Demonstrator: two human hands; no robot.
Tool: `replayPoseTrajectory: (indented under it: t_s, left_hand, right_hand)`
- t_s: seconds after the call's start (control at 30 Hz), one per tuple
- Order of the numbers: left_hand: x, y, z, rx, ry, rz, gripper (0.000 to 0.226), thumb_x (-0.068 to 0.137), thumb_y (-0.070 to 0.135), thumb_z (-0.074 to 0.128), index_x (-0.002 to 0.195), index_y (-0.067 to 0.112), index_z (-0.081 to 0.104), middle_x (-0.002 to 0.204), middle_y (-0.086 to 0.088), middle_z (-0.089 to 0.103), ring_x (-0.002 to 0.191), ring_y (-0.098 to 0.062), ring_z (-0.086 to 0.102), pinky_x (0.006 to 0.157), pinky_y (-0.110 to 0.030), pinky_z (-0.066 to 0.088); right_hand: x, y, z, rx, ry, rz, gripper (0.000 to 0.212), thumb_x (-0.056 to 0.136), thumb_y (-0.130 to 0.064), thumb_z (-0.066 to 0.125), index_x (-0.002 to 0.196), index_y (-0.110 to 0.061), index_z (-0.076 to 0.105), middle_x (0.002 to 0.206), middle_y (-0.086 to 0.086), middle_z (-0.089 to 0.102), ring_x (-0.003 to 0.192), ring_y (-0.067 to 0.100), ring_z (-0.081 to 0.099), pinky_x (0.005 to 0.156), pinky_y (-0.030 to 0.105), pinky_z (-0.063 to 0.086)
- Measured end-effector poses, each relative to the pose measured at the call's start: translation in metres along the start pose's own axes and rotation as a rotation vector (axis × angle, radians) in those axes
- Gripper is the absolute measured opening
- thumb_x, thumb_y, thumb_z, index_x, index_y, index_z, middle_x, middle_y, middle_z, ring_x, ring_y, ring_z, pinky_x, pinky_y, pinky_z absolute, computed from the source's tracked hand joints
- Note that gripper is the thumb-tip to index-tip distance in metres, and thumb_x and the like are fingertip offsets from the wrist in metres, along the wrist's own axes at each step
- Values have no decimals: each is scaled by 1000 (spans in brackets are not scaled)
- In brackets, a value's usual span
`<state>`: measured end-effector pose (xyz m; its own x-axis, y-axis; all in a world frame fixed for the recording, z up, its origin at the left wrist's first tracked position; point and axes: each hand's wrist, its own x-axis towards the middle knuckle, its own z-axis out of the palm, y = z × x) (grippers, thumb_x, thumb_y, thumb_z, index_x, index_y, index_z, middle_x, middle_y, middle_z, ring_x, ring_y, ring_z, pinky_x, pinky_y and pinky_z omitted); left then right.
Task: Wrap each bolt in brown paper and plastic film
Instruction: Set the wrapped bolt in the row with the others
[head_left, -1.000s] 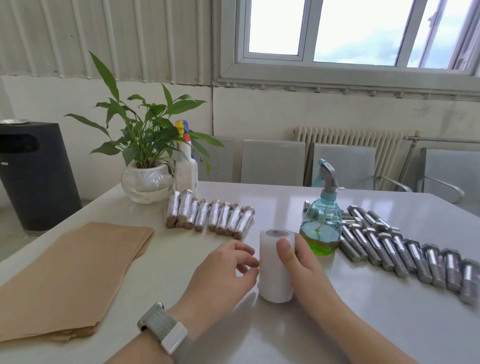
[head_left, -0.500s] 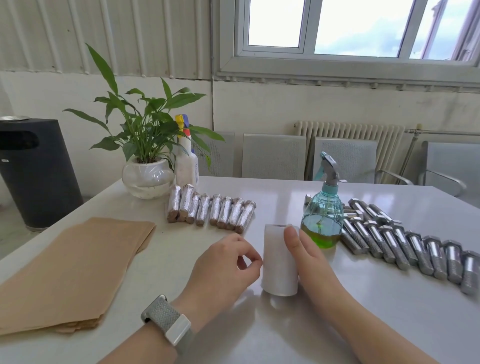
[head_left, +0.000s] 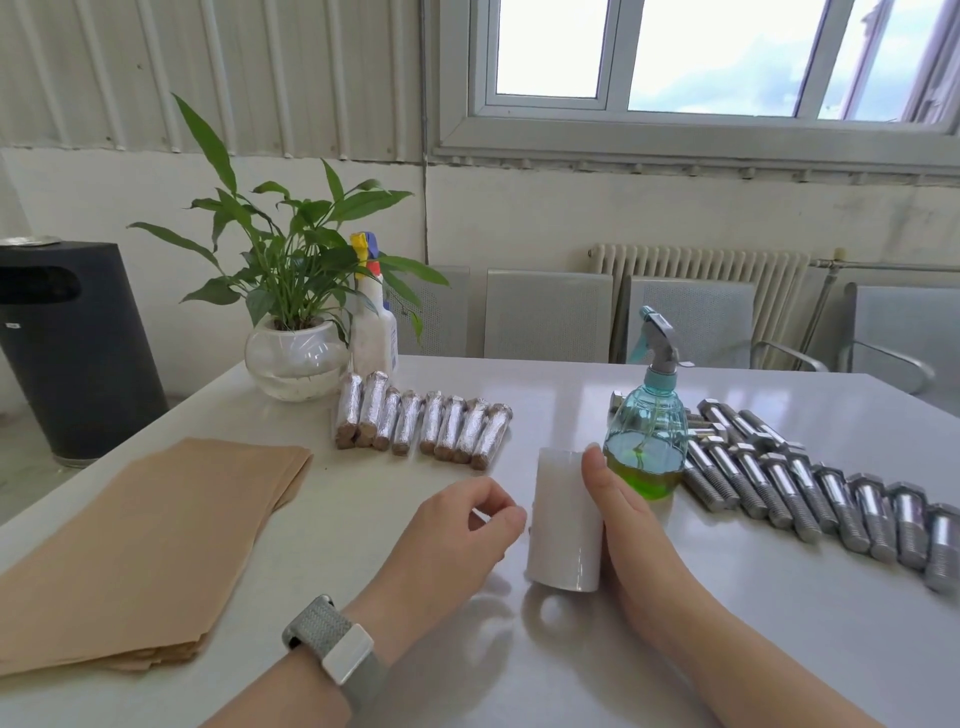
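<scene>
Film roll (head_left: 566, 519) stood on tabletop (head_left: 675, 649), right hand (head_left: 623, 525) fingers curled round it for steadying; left hand (head_left: 457, 530) fingers pinched beside it, probably seeking its edge.

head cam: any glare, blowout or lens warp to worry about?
Head view: window panes blown out to white; soft glare on the table behind the spray bottle; wide-angle warp bends the edges; roll and both hands sharp, faint shadows beneath.

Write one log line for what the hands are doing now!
right hand: holds film roll upright | left hand: pinching beside roll | bolts: unwrapped
</scene>
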<state>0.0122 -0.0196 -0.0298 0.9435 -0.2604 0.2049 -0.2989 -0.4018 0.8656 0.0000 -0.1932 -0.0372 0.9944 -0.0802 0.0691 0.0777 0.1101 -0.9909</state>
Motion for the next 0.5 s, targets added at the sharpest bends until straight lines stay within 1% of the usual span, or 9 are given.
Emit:
replayPoseTrajectory:
  t_s: [0.07,0.1,0.17,0.2,0.27,0.33,0.43,0.47,0.5]
  left_hand:
    - [0,-2,0,-20,-9,10,12,90,42,64,83,33,69,76,23,66,66,-1,60,57,-6,39]
    - [1,-2,1,-22,-12,27,10,89,42,66,86,34,72,83,24,66,72,-2,61,62,-6,39]
    - [1,-4,3,-26,-6,76,9,89,35,69,90,31,76,97,20,66,75,-1,62,68,-7,40]
    - [1,-4,4,-16,9,101,8,89,30,70,90,28,78,101,18,66,75,-1,62,68,-7,39]
    - [0,-3,6,34,57,148,9,88,23,70,87,26,79,101,18,67,73,0,61,65,-6,38]
    - [-2,-3,8,104,101,203,12,87,20,71,80,27,77,97,20,67,72,0,62,63,-8,39]
    - [-2,-1,9,190,144,263,15,83,20,71,71,29,72,90,22,66,73,-5,63,72,-24,50]
    - [-2,-1,10,208,154,270,17,82,20,71,69,30,70,88,20,66,73,-6,63,74,-27,51]
    - [-2,-1,10,222,163,272,19,82,19,71,68,31,69,86,19,66,73,-6,63,74,-28,51]
  right_hand:
    - [-1,-2,1,20,5,8,83,64,-80,61,104,-8,66,106,29,62,91,30,64,97,60,46]
    - [-1,-2,1,22,4,4,84,65,-81,61,105,-8,66,109,29,62,93,32,65,98,59,46]
    - [-2,-3,1,20,3,-3,80,69,-79,62,106,-9,67,111,27,64,100,35,66,98,57,46]
    - [-2,-3,1,19,5,-5,77,73,-78,62,106,-8,67,112,26,64,101,35,66,98,57,47]
    - [-2,-2,2,15,13,-8,74,76,-73,58,107,-7,66,112,26,64,99,35,66,96,55,48]
    - [-2,-3,3,4,21,-19,70,78,-69,54,105,-6,65,111,27,63,99,37,66,95,54,49]
    - [-4,-3,5,-19,25,-36,64,83,-67,52,103,-7,64,110,28,61,100,38,65,95,57,49]
    - [-4,-3,5,-23,29,-38,65,83,-67,52,103,-6,64,110,29,61,100,38,65,95,57,49]
    - [-4,-2,6,-24,30,-38,66,82,-68,52,104,-6,64,110,29,61,97,36,65,94,56,49]
